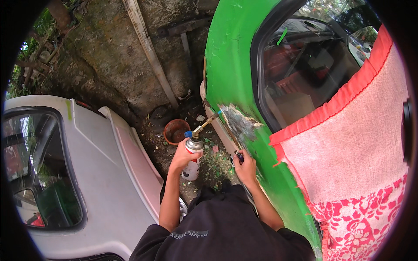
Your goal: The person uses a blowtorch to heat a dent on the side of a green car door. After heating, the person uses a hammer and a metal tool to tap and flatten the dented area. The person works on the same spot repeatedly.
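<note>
My left hand [180,155] is wrapped around a gas blowtorch [192,170], a red and white canister with a brass nozzle and a blue knob. The nozzle points up and to the right, and a small blue flame shows at its tip. That tip is beside a bare, scorched grey patch [239,122] with peeling edges on the green car body [230,56]. Lower down, close to the car's edge, my right hand [246,168] is closed on a small dark-handled tool [239,156]. The tool's working end cannot be made out.
A white car [106,174] stands close on the left. A pink towel [339,152] drapes over the green car at right, beside its window [305,74]. Paint flakes litter the ground around a reddish-brown pot [176,132]. A wooden plank [150,50] leans against the rough wall.
</note>
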Motion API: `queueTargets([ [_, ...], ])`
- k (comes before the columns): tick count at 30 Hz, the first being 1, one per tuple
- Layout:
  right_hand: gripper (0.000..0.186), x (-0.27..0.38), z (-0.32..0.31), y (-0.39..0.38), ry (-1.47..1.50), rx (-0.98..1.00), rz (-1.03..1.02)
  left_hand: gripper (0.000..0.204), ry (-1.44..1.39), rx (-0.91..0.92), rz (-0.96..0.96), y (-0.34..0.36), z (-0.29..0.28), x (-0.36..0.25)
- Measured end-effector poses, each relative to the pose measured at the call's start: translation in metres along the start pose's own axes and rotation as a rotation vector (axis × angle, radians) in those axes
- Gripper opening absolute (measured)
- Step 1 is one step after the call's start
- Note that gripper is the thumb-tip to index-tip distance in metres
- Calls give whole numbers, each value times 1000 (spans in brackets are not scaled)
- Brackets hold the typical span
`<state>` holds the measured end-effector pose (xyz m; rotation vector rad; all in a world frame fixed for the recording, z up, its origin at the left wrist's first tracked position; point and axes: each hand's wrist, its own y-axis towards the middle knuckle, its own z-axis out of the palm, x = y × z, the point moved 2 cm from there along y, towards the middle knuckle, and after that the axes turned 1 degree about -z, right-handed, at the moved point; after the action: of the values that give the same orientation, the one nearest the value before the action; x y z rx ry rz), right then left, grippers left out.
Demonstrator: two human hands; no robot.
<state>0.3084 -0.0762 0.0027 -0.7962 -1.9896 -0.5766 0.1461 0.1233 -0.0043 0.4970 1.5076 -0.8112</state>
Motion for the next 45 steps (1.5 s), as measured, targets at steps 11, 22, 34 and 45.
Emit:
queueTargets([
  [11,17,-6,2,0,-11,-6,-16,45,43,-23,21,0,-10,2],
  [22,17,-6,3,0,16,-21,-12,46,12,-6,34,3,-15,4],
  [34,18,-9,4,4,-8,-24,-9,43,-22,-25,-39,11,-16,3],
  [45,19,-11,2,5,-14,-15,14,47,-226,149,-13,9,-14,8],
])
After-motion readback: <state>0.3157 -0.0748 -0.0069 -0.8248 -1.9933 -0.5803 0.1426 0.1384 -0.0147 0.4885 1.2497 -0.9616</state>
